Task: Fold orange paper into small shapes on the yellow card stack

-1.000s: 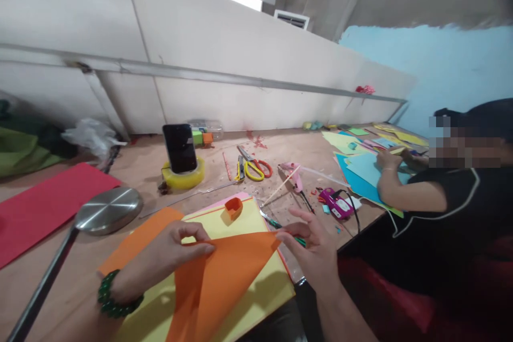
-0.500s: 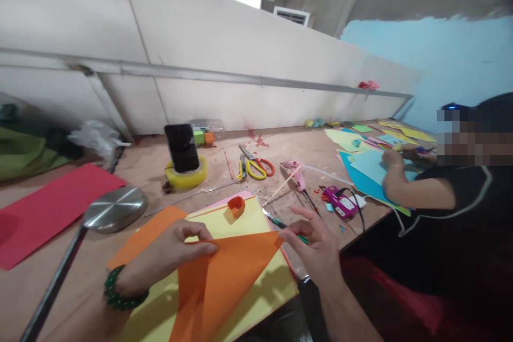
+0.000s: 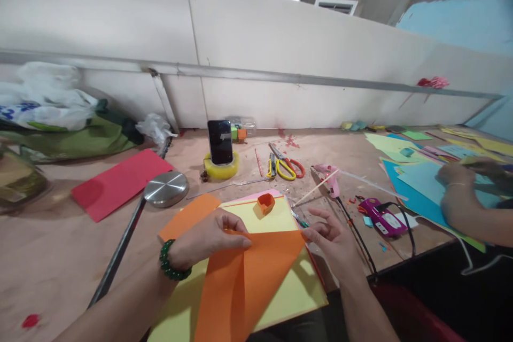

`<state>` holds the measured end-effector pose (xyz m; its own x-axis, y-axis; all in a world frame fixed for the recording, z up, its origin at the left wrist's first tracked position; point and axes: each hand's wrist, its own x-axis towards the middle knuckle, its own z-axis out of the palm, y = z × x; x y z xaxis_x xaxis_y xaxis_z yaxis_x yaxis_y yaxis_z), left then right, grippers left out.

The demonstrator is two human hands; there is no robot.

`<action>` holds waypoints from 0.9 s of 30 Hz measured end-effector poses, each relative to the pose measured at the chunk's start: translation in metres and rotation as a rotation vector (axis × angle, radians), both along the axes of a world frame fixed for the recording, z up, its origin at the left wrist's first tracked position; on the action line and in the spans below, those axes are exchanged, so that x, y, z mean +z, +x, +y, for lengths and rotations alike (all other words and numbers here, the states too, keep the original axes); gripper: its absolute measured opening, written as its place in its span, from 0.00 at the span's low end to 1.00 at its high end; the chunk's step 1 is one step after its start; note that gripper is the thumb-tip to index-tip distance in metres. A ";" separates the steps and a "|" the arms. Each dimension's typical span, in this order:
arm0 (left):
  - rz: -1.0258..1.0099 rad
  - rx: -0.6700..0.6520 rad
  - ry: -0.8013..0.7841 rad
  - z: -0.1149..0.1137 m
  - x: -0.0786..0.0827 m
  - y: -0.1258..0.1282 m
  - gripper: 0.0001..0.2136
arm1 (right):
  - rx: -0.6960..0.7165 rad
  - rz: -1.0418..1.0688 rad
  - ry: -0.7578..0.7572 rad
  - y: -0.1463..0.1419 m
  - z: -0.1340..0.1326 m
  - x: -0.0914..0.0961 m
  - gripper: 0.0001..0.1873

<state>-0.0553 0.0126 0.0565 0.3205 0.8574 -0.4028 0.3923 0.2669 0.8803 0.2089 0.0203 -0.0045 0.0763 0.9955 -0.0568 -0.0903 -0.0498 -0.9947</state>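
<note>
A sheet of orange paper [image 3: 260, 272], folded over along its top edge, is held in both my hands above a stack of yellow paper [image 3: 296, 294]. My left hand [image 3: 224, 238], with a green bead bracelet [image 3: 173, 262] on the wrist, pinches the top edge near the fold. The sheet's right corner is pinched between thumb and finger of my right hand [image 3: 331, 235], its other fingers loosely curled. Just beyond the sheet, a small folded orange paper piece [image 3: 265, 204] rests on the yellow stack. Another orange sheet [image 3: 192, 215] lies partly behind my left hand.
Behind stand a phone [image 3: 220, 141] on a yellow tape roll [image 3: 222, 166], scissors [image 3: 286, 165] and a pink glue gun [image 3: 329, 179]. A purple device [image 3: 382, 217] with a cord lies right. At left are a metal disc stand [image 3: 166, 189] and red paper [image 3: 122, 184]. Another person's arm [image 3: 473, 203] works at right.
The view has turned left, so the table's things sit farther right in the picture. Both hands keep their pinch on the orange sheet, which looks almost the same.
</note>
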 end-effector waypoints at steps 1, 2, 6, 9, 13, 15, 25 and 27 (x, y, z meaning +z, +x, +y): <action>0.002 -0.003 0.013 0.000 -0.001 -0.001 0.12 | 0.008 0.004 -0.001 0.001 0.001 -0.001 0.31; 0.004 -0.008 0.031 0.001 -0.002 -0.001 0.11 | 0.012 0.007 0.004 0.002 0.001 -0.002 0.30; 0.024 -0.049 0.110 0.004 -0.006 -0.005 0.11 | 0.020 -0.017 0.066 0.006 -0.001 -0.007 0.27; 0.113 -0.066 0.207 0.008 -0.007 -0.011 0.12 | -0.045 -0.116 0.187 0.003 -0.010 -0.006 0.25; 0.146 -0.071 0.190 0.015 -0.011 -0.020 0.15 | -0.107 -0.398 0.433 -0.006 -0.024 0.005 0.20; 0.118 -0.092 0.163 0.017 -0.013 -0.023 0.15 | -0.107 -0.502 0.535 -0.009 -0.029 0.011 0.20; 0.133 -0.151 0.098 0.016 0.003 -0.018 0.16 | -0.086 -0.508 0.516 -0.010 -0.034 0.018 0.18; 0.150 -0.164 0.090 0.015 0.009 -0.019 0.15 | -0.041 -0.417 0.419 -0.010 -0.031 0.016 0.18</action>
<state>-0.0741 0.0274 0.0660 0.4005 0.8334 -0.3809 0.5524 0.1121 0.8260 0.1986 -0.0109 0.0114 0.0466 0.9223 0.3836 0.3192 0.3502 -0.8806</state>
